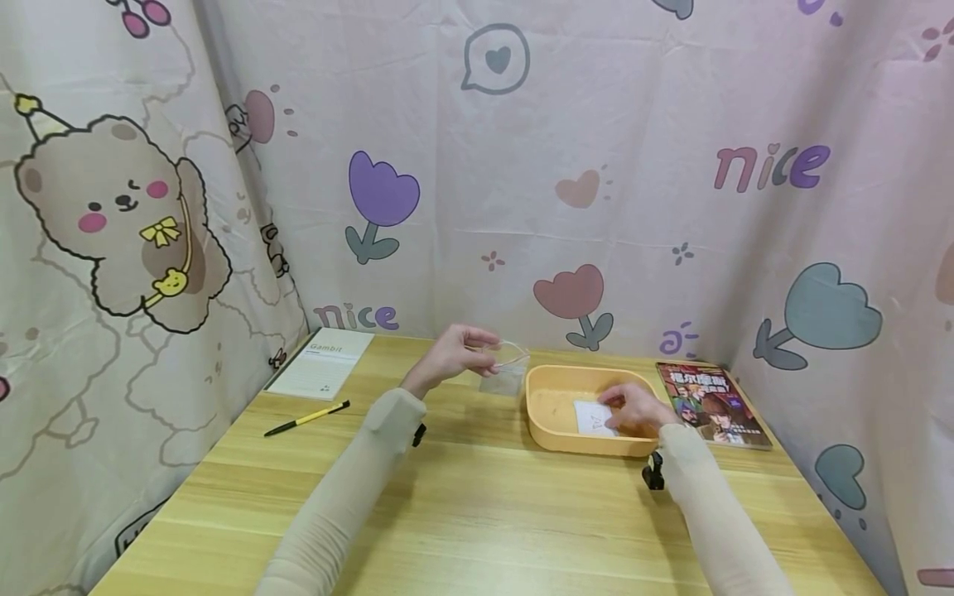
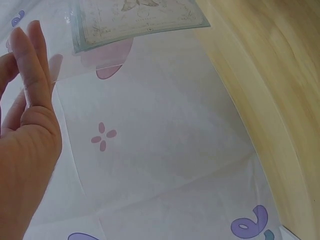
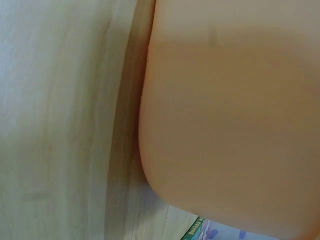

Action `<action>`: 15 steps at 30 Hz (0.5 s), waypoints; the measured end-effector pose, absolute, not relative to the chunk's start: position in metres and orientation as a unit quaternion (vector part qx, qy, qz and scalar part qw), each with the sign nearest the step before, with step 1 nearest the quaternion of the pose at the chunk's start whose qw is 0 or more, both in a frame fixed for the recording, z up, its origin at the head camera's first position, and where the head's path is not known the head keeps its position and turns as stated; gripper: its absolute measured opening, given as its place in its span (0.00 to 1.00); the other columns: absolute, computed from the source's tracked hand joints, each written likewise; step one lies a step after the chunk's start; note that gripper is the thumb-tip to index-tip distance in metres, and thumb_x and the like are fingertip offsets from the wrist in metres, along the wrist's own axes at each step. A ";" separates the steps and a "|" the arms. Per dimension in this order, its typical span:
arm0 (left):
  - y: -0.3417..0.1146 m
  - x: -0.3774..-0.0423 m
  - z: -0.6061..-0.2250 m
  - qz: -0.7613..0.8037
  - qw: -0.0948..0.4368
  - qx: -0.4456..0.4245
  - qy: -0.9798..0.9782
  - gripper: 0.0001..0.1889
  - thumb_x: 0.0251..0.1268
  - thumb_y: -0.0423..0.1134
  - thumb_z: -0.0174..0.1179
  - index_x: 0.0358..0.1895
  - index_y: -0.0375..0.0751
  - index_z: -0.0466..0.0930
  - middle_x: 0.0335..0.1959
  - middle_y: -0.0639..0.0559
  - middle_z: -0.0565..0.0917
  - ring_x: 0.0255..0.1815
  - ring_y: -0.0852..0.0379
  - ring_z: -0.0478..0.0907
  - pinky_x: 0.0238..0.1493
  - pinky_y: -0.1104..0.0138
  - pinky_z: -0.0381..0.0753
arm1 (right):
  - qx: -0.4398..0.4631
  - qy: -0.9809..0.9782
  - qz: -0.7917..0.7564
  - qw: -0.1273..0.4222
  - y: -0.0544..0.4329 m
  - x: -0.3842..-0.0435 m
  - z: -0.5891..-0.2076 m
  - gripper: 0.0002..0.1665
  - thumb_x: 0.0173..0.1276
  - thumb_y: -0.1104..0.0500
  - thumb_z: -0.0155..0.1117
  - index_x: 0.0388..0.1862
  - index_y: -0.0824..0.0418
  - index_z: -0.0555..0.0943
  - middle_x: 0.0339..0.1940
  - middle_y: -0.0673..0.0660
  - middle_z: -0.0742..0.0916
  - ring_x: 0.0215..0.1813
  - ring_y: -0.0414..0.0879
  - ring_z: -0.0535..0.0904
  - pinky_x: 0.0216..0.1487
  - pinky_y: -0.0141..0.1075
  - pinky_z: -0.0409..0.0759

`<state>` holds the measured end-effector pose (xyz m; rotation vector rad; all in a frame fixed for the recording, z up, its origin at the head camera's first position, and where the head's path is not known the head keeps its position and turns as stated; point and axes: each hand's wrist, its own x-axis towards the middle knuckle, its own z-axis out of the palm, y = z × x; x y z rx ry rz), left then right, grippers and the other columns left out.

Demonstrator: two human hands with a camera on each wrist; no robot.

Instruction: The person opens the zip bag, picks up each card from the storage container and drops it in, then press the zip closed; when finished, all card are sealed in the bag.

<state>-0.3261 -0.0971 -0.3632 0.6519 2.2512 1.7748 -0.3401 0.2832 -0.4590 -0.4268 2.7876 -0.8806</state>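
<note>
My left hand [image 1: 464,352] pinches a clear plastic bag [image 1: 503,381] by its upper edge, left of the basin, and the bag's mouth gapes. In the left wrist view, pale printed cards [image 2: 145,20] with a blue-green border show at the end of the clear plastic, beyond the left hand [image 2: 35,120]. My right hand [image 1: 635,407] reaches into an orange plastic basin [image 1: 596,445] and holds a white card [image 1: 592,419] with faint markings by its right side. The basin's wall [image 3: 225,130] fills most of the right wrist view, hiding the right fingers.
A book [image 1: 715,406] with a colourful cover lies right of the basin. At the far left are a white notepad [image 1: 320,364] and a yellow and black pen [image 1: 307,418]. A printed curtain [image 1: 477,190] hangs behind the wooden table [image 1: 477,513].
</note>
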 end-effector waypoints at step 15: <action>-0.098 -0.326 -0.363 0.599 0.107 0.226 0.760 0.24 0.62 0.26 0.64 0.61 0.25 0.73 0.58 0.31 0.79 0.34 0.53 0.88 0.41 0.60 0.91 | -0.130 0.922 -0.355 0.082 0.281 -0.341 -0.464 0.27 0.47 0.76 0.73 0.50 0.68 0.82 0.45 0.63 0.81 0.45 0.53 0.74 0.45 0.39 0.80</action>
